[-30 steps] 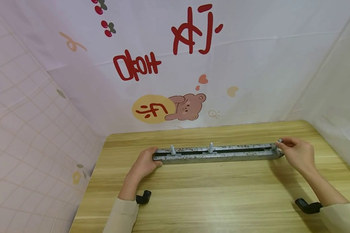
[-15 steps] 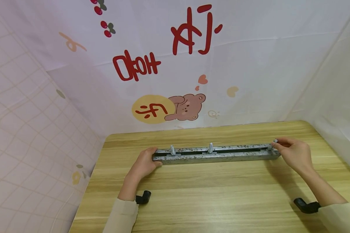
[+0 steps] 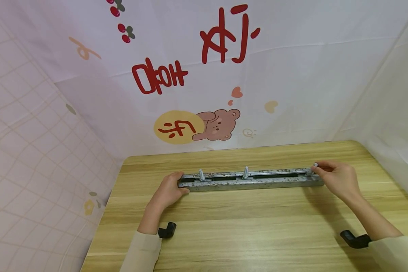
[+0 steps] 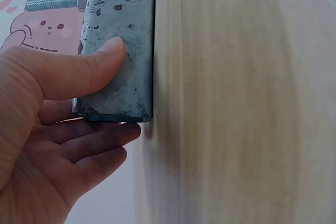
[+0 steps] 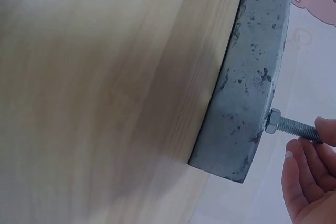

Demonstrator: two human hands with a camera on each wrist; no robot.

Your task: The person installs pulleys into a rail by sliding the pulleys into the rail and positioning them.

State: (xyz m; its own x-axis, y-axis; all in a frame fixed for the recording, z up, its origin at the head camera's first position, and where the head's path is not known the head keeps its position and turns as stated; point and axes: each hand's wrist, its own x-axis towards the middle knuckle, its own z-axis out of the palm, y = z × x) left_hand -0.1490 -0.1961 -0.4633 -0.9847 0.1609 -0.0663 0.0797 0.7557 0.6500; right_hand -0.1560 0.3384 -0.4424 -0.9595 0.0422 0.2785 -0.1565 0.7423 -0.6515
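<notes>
A long grey metal channel (image 3: 272,183) with worn, spotted paint lies across the table, its slot facing up. My left hand (image 3: 168,190) grips its left end; in the left wrist view the thumb presses the side wall. At the right end my right hand (image 3: 340,178) pinches the top of a threaded bolt (image 5: 298,128), which stands in the slot with a hex nut (image 5: 272,121) at its base. Two more bolts stand upright in the slot, a left bolt (image 3: 201,175) and a middle bolt (image 3: 246,172). The parts inside the channel are mostly hidden.
The channel rests on a wood-grain table (image 3: 244,230). Behind it rises a white printed cloth (image 3: 292,75), with more cloth at both sides. Black angled pieces sit at the left wrist (image 3: 167,230) and the right wrist (image 3: 355,239).
My right hand has moved left along the slot, and the bolt it pinches has slid inward from the channel's right end. The left hand and the other two bolts have stayed in place.
</notes>
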